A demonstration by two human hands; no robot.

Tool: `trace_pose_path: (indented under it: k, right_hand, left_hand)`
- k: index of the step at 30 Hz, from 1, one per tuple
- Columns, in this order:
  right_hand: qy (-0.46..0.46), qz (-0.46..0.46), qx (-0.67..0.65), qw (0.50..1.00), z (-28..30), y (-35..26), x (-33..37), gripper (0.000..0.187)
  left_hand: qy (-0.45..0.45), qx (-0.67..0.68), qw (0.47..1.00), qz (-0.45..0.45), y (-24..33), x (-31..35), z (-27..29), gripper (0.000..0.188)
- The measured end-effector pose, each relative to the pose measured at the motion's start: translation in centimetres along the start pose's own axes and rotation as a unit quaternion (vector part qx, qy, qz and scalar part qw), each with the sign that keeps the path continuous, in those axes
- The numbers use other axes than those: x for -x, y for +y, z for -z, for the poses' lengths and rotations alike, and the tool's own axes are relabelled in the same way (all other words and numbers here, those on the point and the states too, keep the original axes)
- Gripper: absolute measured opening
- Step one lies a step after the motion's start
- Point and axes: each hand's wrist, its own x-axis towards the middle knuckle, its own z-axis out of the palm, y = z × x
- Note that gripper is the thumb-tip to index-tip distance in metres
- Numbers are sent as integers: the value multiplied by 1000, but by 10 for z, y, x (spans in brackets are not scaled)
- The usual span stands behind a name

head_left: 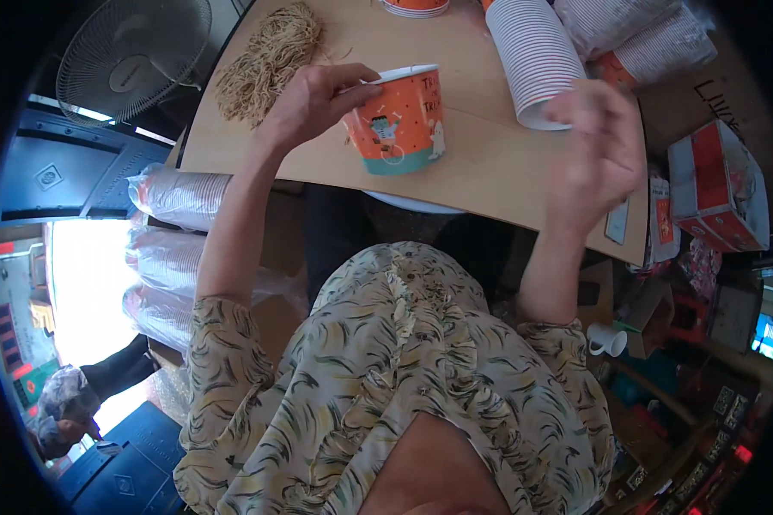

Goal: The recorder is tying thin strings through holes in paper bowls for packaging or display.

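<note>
My left hand [318,99] is closed on the rim of an orange paper bucket [408,120], thumb and fingers pinching its upper left side. The bucket has cartoon figures, a teal band at the bottom and a white inside edge. It is held slightly tilted above the near part of the table. My right hand [597,150] is raised to the right of the bucket, apart from it, with its fingers bent. Motion blurs those fingers, so whether anything is between them does not show. Just beyond that hand lies a long nested stack of white-rimmed buckets [537,56].
A bundle of tan cord [270,60] lies on the brown table [489,180] at the far left. Plastic-wrapped bucket stacks [176,197] sit below left, more [661,51] at the far right. A fan [133,69], a red-white box [717,184] and another person [64,403] flank the table.
</note>
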Motion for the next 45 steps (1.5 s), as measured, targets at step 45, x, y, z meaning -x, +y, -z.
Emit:
trace_pose_path:
  k: [45]
  right_hand:
    - [107, -28, 20, 994, 43, 22, -18, 19]
  left_hand:
    - [-120, 80, 989, -40, 6, -10, 15, 21]
